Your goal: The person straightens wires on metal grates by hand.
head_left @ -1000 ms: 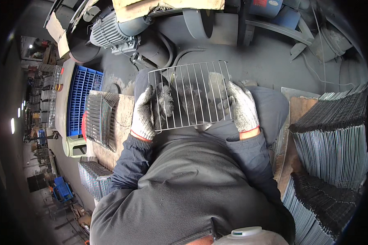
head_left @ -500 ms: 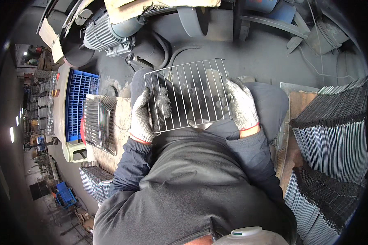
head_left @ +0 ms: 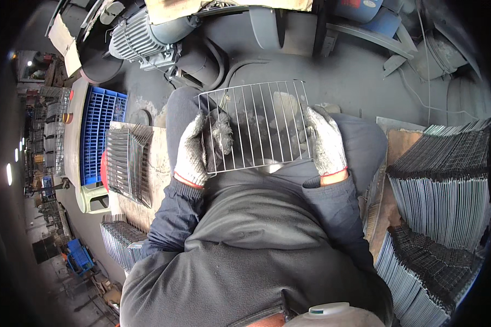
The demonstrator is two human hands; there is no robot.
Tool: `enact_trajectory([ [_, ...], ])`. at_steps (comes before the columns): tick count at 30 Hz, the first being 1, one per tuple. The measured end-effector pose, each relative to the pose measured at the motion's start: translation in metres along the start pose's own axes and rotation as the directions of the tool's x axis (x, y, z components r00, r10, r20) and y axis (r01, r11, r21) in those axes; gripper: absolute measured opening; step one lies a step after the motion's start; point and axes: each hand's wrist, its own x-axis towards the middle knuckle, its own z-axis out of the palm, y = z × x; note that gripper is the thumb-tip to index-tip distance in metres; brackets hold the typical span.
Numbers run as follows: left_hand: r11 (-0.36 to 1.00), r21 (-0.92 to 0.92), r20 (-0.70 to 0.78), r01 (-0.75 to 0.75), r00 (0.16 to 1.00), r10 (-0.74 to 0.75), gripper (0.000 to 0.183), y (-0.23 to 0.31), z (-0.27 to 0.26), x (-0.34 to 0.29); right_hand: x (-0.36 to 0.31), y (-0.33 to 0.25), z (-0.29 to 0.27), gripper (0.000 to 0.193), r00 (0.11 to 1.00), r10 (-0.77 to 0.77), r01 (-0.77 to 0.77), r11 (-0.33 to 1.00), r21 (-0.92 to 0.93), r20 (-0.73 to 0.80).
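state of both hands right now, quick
Left hand: gloved, closed on the left end of the wire rack.
Right hand: gloved, closed on the right end of the same rack.

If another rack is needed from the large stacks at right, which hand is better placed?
Probably the right hand: it holds the wire rack by its right edge, nearer those stacks. The left hand, at the opposite edge, is farther away.

Wire rack (head_left: 258, 124): silver, parallel-bar pattern. Gloves (head_left: 191, 155): white knit, red cuff trim; fingers (head_left: 222, 133) dark grey. Sleeves (head_left: 172, 212) navy, top (head_left: 245, 261) charcoal. Crate (head_left: 101, 133) blue grid. Right-hand stack (head_left: 439, 207) probably silver-grey, view distorted.
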Motion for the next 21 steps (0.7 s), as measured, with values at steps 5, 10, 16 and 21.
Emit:
enact_trajectory([
  [5, 1.0, 0.013, 0.015, -0.026, 1.0, 0.026, 0.044, -0.001, 0.005, -0.008, 0.0, 0.009, -0.001, 0.033, 0.996, -0.031, 0.027, 0.998, 0.048, 0.085],
  [10, 0.996, 0.076, 0.04, -0.054, 0.998, 0.052, 0.038, -0.005, 0.009, -0.018, -0.007, -0.01, 0.003, 0.028, 0.991, 0.048, -0.048, 0.999, -0.001, 0.122],
  [16, 0.997, 0.036, 0.006, -0.069, 0.998, 0.069, 0.043, -0.008, 0.005, -0.025, -0.008, -0.019, 0.008, 0.035, 0.96, 0.27, -0.255, 0.951, -0.177, 0.069],
  [21, 0.998, 0.037, 0.019, -0.042, 0.999, 0.041, 0.044, -0.006, 0.001, -0.024, -0.006, -0.001, 0.003, 0.027, 0.989, 0.062, -0.054, 0.997, -0.062, 0.131],
])
